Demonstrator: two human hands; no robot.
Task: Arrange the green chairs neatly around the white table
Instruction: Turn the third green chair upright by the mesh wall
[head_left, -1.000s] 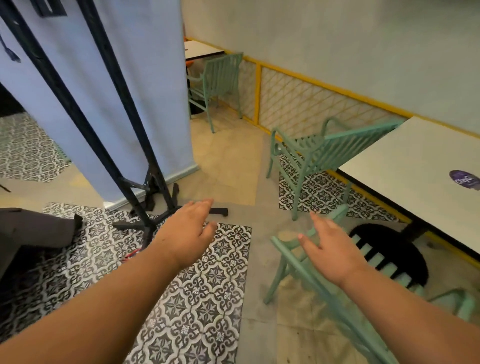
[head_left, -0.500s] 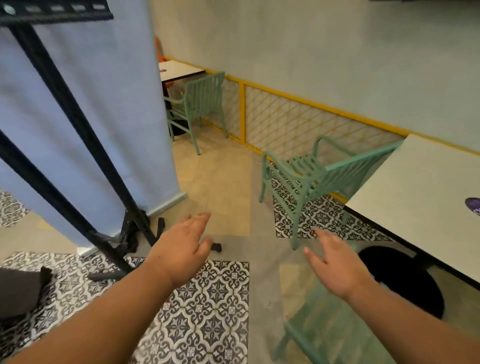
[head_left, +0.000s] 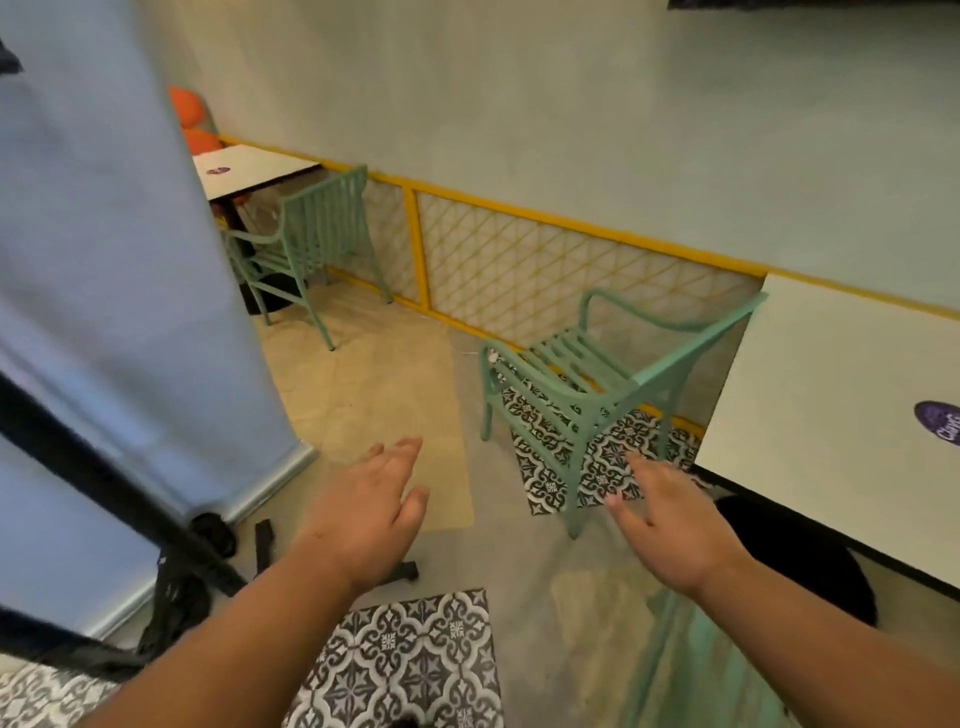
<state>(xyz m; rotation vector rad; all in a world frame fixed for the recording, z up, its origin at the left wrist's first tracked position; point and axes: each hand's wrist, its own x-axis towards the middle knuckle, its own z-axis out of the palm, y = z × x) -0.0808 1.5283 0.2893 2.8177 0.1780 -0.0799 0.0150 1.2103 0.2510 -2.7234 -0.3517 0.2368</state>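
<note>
Over the last second the view swings up and forward. The green chair that sat right under the right hand (head_left: 670, 530) a second ago is now only a blurred green shape (head_left: 691, 675) below and behind that hand's wrist. A second green chair (head_left: 582, 395) now stands just beyond the right fingertips, not yet touched. Both hands stay empty: the left hand (head_left: 363, 514) and the right reach ahead with fingers (head_left: 397, 460) straight and slightly spread, gripping nothing. I judge that the person has passed over the near chair and is going for this one, which stands with its back toward the white table (head_left: 831, 415), so it likely needs turning before it tucks in. That table lies to the right of the right fingers, a flat, smooth white slab with a dark edge, a purple round sticker (head_left: 940, 421) and a black round base (head_left: 800, 561) beneath. The chair looks like painted metal: thin tube legs, curved armrests, a slatted seat and a straight top rail. The floor under the fingers mixes plain matte stretches with glossy black-and-white patterned tiles (head_left: 415, 660). Far beyond the left fingers stand another green chair (head_left: 311, 234) and a small table (head_left: 254, 169), beside a yellow rail with mesh (head_left: 519, 249). To the left hangs a pale blue banner (head_left: 104, 260) on a black stand (head_left: 78, 467).
</note>
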